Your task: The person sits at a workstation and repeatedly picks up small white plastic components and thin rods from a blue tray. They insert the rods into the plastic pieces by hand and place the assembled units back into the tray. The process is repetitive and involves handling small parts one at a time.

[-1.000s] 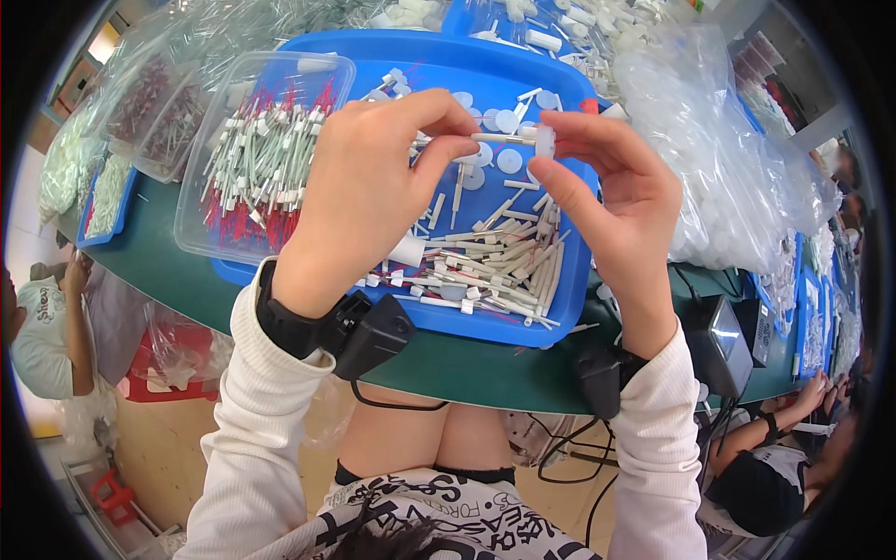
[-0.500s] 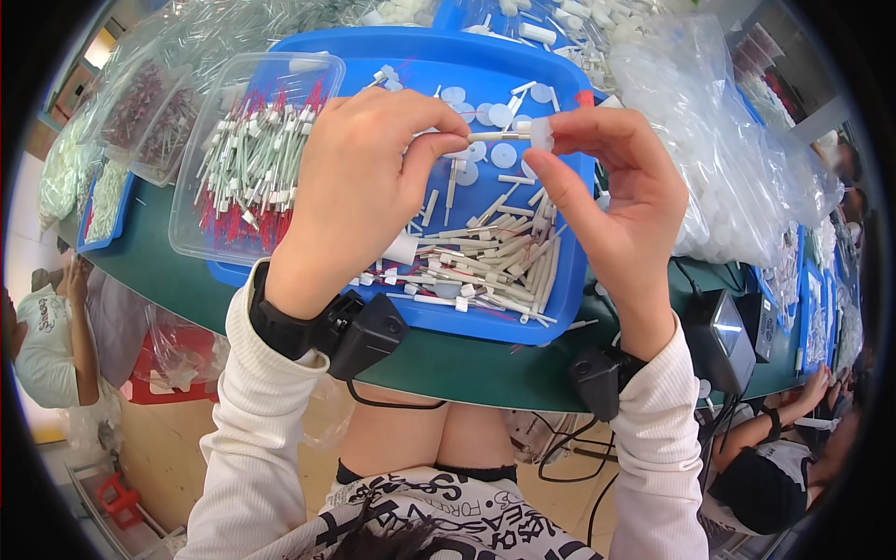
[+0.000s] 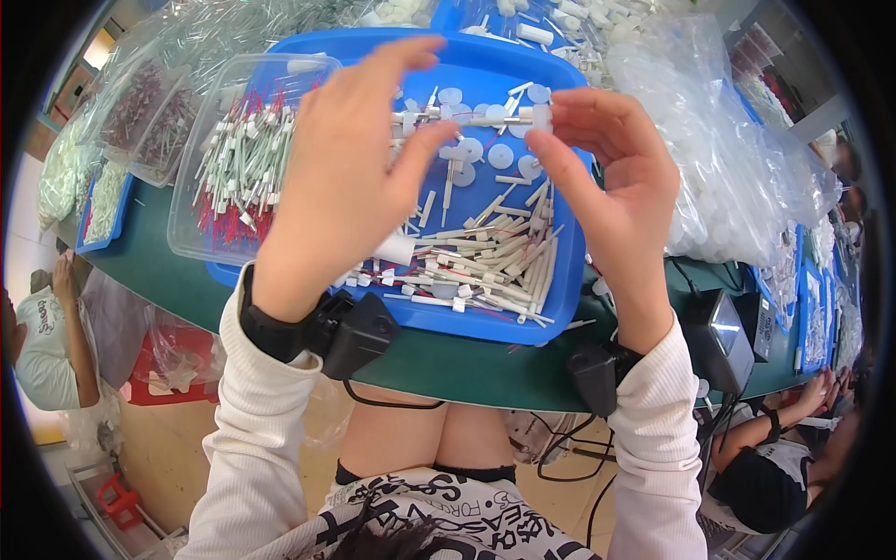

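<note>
Over the blue tray (image 3: 523, 58), my right hand (image 3: 623, 187) pinches a translucent disc (image 3: 541, 118) between thumb and fingers. A thin white rod (image 3: 499, 121) sticks out leftward from this disc. My left hand (image 3: 331, 168) is beside the rod's left end, thumb and fingers spread apart and nothing seen in its grip. Beneath the hands, loose translucent discs (image 3: 500, 154) are scattered in the tray. Nearer to me lies a pile of white rods (image 3: 504, 252), some with thin red wires. A short white cylinder (image 3: 396, 248) lies partly behind my left wrist.
Left of the tray, a clear plastic box (image 3: 187, 229) holds many wired white parts (image 3: 238, 168). Bags of clear parts (image 3: 709, 168) crowd the right side. A black device (image 3: 723, 336) and cables stand on the green table (image 3: 439, 364). Other people sit at both sides.
My left hand has let go of the rod, and its fingers have opened and lifted away to the upper left. My right hand still holds the disc with the rod.
</note>
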`<state>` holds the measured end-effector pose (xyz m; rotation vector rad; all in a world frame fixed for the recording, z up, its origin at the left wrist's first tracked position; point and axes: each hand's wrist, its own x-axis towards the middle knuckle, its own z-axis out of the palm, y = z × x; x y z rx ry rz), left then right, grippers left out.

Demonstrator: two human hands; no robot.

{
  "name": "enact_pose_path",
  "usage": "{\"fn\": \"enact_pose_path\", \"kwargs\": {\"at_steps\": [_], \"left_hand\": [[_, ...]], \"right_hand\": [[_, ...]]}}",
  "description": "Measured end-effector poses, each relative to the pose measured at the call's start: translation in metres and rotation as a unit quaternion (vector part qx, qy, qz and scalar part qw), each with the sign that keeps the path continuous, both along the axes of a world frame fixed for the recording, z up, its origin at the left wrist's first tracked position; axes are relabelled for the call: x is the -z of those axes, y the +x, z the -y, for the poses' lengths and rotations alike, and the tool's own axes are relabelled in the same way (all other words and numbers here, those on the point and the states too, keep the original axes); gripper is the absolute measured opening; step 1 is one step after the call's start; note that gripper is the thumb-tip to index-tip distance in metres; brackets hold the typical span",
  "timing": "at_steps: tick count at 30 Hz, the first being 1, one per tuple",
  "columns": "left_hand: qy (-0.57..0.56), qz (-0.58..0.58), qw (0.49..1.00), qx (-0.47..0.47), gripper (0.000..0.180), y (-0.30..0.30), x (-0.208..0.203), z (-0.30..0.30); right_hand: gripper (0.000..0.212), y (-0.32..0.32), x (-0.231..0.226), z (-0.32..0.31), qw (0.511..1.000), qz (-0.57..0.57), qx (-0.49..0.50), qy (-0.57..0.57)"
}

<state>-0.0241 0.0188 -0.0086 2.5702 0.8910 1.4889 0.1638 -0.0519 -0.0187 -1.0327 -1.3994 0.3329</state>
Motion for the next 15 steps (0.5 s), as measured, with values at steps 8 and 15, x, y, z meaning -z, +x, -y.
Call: {"fn": "enact_pose_path", "kwargs": {"at_steps": [8,15], "left_hand": [[-0.007,-0.167,0.977,-0.134,0.016,-0.035,-0.015,-0.003],[-0.004,-0.252,0.967,-0.040,0.030,-0.023,-0.005,0.004]], "right_hand": [[0.042,-0.010,-0.007,-0.040,0.982,0.058,0.101,-0.149],[0.034,-0.005,0.006,-0.049,0.961,0.231,0.149,-0.001]]}}
